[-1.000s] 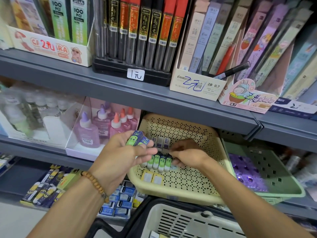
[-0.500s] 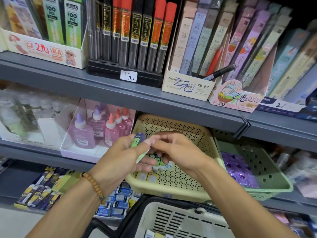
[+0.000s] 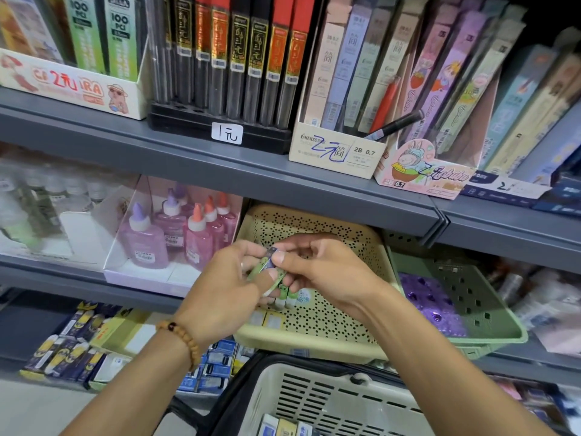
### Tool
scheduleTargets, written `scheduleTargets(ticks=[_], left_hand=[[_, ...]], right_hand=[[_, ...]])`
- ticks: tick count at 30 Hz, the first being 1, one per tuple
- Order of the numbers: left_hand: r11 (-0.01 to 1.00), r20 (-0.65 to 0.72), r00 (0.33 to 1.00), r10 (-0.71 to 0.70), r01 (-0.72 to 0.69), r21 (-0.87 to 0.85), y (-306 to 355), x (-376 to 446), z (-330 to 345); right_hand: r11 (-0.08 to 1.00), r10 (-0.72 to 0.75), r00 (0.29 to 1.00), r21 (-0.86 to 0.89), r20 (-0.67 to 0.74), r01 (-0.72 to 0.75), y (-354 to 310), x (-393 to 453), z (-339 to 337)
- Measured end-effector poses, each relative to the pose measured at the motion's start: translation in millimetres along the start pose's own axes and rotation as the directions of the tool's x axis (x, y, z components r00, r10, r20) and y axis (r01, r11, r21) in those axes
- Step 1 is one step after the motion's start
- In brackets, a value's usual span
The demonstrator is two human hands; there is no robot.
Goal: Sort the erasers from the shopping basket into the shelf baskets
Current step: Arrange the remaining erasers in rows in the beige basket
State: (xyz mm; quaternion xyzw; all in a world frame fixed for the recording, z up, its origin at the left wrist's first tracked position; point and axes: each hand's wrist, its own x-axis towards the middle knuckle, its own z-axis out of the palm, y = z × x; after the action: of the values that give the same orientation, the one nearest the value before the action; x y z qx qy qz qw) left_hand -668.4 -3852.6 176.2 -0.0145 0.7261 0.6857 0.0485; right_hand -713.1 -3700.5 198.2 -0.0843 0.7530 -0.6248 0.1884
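Right hand (image 3: 317,275) has come up off the beige basket (image 3: 345,322) to pinch a green eraser (image 3: 269,265) from the left hand (image 3: 226,287) (both apparently gripping it), next placement pending.

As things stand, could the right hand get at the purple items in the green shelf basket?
Probably yes: the green basket is open-topped, with nothing over the purple items, but the right hand is pinching an eraser.
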Motion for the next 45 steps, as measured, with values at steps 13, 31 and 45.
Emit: scheduleTargets(ticks=[13,31,45], left_hand=[[0.982,-0.102,0.990,0.096,-0.077,0.175,-6.2,5.6,-2.7],[0.555,0.317,0.921,0.225,-0.388,0.736,-14.1,-23.8,-11.6],[0.614,0.261,0.928,0.266,-0.372,0.696,-16.9,-29.2,-6.4]], right_hand=[[1.000,0.012,1.000,0.015,0.010,-0.012,6.9,7.1,-19.7],[0.535,0.175,0.980,-0.827,-0.093,-0.174,70.9,53.5,-55.0],[0.614,0.109,0.980,-0.764,-0.166,-0.198,54.9,30.5,-49.4]])
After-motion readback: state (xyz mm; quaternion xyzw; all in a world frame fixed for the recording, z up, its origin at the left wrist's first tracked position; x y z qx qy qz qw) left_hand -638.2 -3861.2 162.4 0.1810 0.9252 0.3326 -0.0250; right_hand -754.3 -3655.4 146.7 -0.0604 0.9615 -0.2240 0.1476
